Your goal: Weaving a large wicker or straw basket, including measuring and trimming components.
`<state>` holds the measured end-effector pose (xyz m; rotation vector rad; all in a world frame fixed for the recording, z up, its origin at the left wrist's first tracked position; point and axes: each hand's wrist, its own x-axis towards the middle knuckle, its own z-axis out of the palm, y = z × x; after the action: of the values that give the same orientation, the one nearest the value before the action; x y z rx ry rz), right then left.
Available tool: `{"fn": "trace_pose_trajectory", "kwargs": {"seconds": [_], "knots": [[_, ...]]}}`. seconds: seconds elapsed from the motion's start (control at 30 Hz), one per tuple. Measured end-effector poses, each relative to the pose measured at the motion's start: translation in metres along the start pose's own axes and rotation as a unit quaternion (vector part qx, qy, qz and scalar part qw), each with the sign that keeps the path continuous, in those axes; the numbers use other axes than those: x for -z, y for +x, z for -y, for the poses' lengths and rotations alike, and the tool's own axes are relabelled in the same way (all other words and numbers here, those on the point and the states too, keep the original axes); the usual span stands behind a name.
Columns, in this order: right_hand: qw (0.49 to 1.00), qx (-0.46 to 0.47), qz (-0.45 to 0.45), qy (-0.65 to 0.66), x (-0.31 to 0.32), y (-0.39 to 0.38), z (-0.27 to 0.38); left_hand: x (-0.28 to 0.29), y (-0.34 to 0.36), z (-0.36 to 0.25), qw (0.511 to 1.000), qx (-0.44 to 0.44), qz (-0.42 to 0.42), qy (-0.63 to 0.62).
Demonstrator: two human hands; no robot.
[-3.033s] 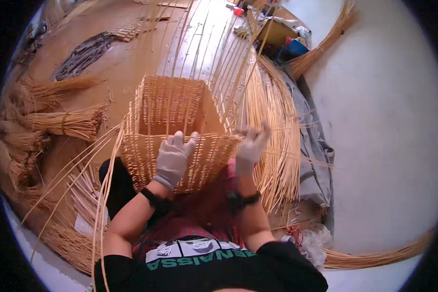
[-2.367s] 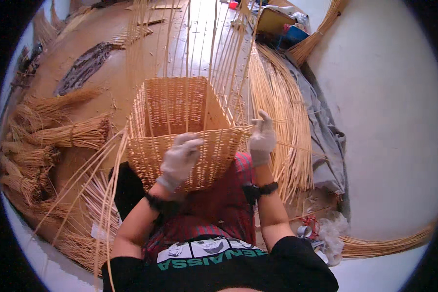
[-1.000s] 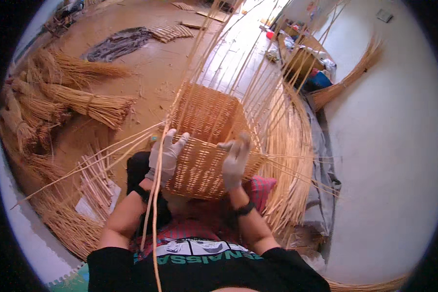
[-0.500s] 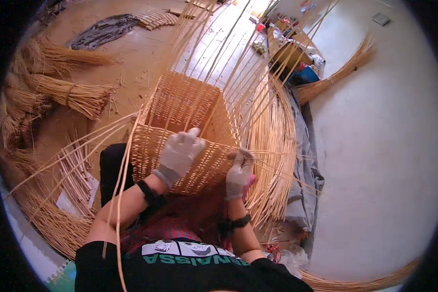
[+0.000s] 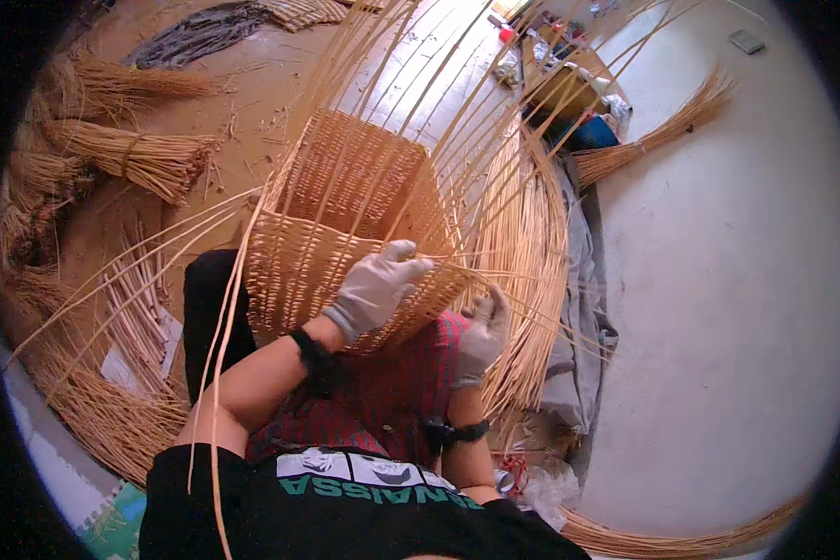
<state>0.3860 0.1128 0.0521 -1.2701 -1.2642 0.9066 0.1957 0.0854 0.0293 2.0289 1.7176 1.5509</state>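
Note:
A square, open-topped wicker basket (image 5: 294, 271) rests against my lap, its wall woven and long upright rods (image 5: 448, 103) rising from its rim. My left hand (image 5: 378, 287), in a pale glove, grips the near rim toward the right corner. Its thumb is up at the edge and a finger points right. Beside that corner, lower down, is my right hand (image 5: 482, 343), also gloved. Its fingers are raised and slightly apart, close to the loose rods (image 5: 555, 325) that stick out to the right. More long rods (image 5: 131, 252) stretch out from the left corner.
Long peeled rods (image 5: 523, 364) lie in a heap to the right on grey cloth (image 5: 579, 373). Tied bundles (image 5: 131, 154) and short sticks (image 5: 138, 317) are on the floor at left. Another bundle (image 5: 653, 140) leans on the white wall (image 5: 719, 327). Far back stands a cluttered box (image 5: 569, 93).
My left hand has slid right along the rim. My right hand has come away from the corner, moving right and down, its fingers loosened. The basket appears slightly higher and tilted.

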Motion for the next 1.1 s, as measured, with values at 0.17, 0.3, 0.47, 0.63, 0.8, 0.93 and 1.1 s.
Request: {"fn": "trace_pose_trajectory", "kwargs": {"seconds": [0.17, 0.3, 0.47, 0.63, 0.8, 0.93, 1.1], "knots": [[0.917, 0.249, 0.305, -0.063, -0.093, -0.044, 0.021, 0.089, -0.031, 0.030, 0.815, 0.395, -0.391, -0.165], [0.826, 0.367, 0.422, -0.067, -0.187, -0.111, 0.059, 0.111, -0.084, 0.122, 0.649, 0.267, -0.423, -0.573], [0.766, 0.394, 0.465, -0.204, -0.225, -0.143, 0.083, 0.101, -0.103, 0.124, 0.757, 0.216, -0.404, -0.465], [0.909, 0.166, 0.362, 0.126, -0.158, -0.087, 0.018, 0.135, -0.062, 0.089, 0.928, 0.284, -0.232, -0.059], [0.958, -0.104, 0.229, 0.141, -0.154, -0.028, -0.008, 0.132, -0.035, 0.132, 0.941, 0.143, -0.203, -0.231], [0.947, 0.229, 0.204, 0.095, -0.201, -0.026, 0.051, 0.123, -0.026, 0.135, 0.827, 0.264, -0.212, -0.449], [0.889, 0.408, 0.176, -0.114, -0.282, 0.013, 0.127, 0.101, -0.016, 0.123, 0.860, 0.228, -0.303, -0.342]]}}
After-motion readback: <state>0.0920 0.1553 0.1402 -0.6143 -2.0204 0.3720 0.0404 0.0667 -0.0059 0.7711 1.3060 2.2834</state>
